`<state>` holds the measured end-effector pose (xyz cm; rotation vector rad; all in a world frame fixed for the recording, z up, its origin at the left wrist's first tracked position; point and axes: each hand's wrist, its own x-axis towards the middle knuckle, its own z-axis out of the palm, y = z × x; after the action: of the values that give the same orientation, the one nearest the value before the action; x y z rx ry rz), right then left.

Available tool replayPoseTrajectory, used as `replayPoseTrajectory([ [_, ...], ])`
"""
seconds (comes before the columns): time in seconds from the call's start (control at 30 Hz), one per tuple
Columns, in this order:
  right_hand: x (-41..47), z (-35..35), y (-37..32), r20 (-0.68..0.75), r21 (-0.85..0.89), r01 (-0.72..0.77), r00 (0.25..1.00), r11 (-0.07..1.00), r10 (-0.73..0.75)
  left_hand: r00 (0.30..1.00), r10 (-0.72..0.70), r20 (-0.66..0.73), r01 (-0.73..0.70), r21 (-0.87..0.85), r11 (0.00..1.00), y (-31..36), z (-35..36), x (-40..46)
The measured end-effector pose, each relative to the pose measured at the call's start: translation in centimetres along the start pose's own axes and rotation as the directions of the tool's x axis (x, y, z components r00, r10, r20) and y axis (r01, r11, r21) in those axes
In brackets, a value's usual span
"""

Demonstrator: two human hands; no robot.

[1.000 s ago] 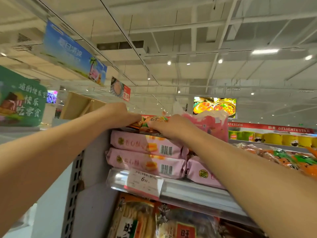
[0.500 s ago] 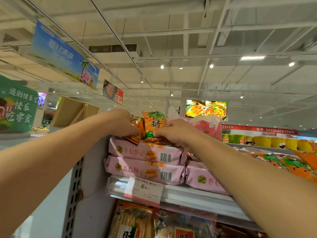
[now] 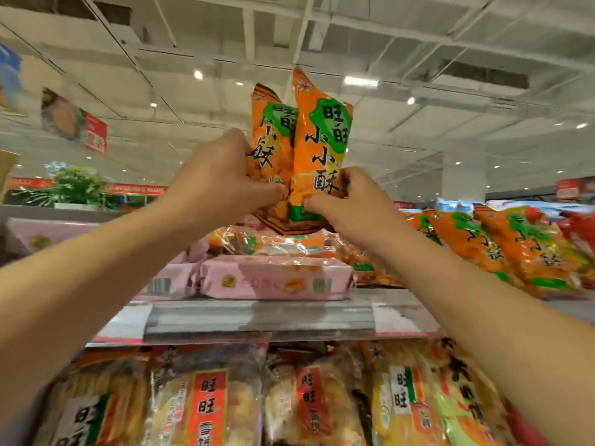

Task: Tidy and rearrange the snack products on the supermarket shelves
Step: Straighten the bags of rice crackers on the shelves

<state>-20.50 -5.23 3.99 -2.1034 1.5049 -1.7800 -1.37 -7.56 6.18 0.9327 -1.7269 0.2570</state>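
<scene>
Two orange snack bags stand upright side by side above the top shelf. My left hand (image 3: pixel 219 178) grips the left orange bag (image 3: pixel 269 149) at its lower part. My right hand (image 3: pixel 351 206) grips the right orange bag (image 3: pixel 322 149) near its bottom edge. Both bags are held clear above a flat-lying orange bag (image 3: pixel 277 244) and the pink biscuit packs (image 3: pixel 277 281) stacked on the top shelf (image 3: pixel 257 312).
More orange bags (image 3: pixel 502 243) lean in a row on the top shelf to the right. Rice-cracker packs (image 3: pixel 206 403) fill the shelf below. Price labels (image 3: pixel 402 320) hang on the shelf rail. A plant (image 3: pixel 77 185) stands far left behind the shelf.
Both hands have lifted the two orange bags up from on top of the pink packs and stood them upright. The view has shifted to the right along the shelf.
</scene>
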Motion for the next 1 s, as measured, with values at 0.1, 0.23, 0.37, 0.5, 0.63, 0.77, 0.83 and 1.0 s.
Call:
replayPoseTrajectory([
  [0.1, -2.3, -4.9, 3.5, -0.015, -0.048, -0.052, 0.999, 0.997, 0.052, 0.998, 0.023, 0.06, -0.018, -0.085, 0.996, 4.2, 4.4, -0.8],
  [0.23, -5.2, -11.9, 7.9, -0.036, -0.078, -0.09, 0.996, 0.993, 0.087, 0.989, 0.064, 0.133, -0.046, -0.139, 0.989, 9.7, 10.0, -2.2],
  [0.37, -7.7, -18.8, 12.2, -0.03, -0.113, -0.085, 0.996, 0.99, 0.082, 0.98, 0.131, 0.147, -0.102, -0.189, 0.977, 15.6, 15.3, -4.7],
  [0.5, -8.4, -24.2, 16.2, -0.026, -0.202, -0.046, 0.999, 0.978, 0.041, 0.986, 0.128, 0.103, -0.106, -0.199, 0.974, 19.6, 19.8, -6.2],
  [0.63, -7.7, -26.9, 18.2, -0.038, -0.129, -0.069, 0.997, 0.989, 0.065, 0.998, 0.026, 0.066, -0.017, -0.14, 0.99, 19.8, 21.7, -6.6],
  [0.77, -6.1, -27.0, 18.5, -0.06, -0.161, -0.047, 0.997, 0.986, 0.038, 0.992, -0.094, 0.081, 0.104, -0.123, 0.987, 17.9, 21.3, -6.8],
  [0.83, -5.0, -25.9, 18.4, -0.06, -0.129, -0.058, 0.997, 0.99, 0.05, 0.991, -0.112, 0.068, 0.119, -0.117, 0.986, 17.2, 20.8, -6.4],
  [1.0, -2.4, -21.0, 17.3, -0.021, -0.084, -0.078, 0.997, 0.993, 0.077, 0.993, -0.102, 0.054, 0.107, -0.081, 0.991, 15.4, 20.1, -5.3],
])
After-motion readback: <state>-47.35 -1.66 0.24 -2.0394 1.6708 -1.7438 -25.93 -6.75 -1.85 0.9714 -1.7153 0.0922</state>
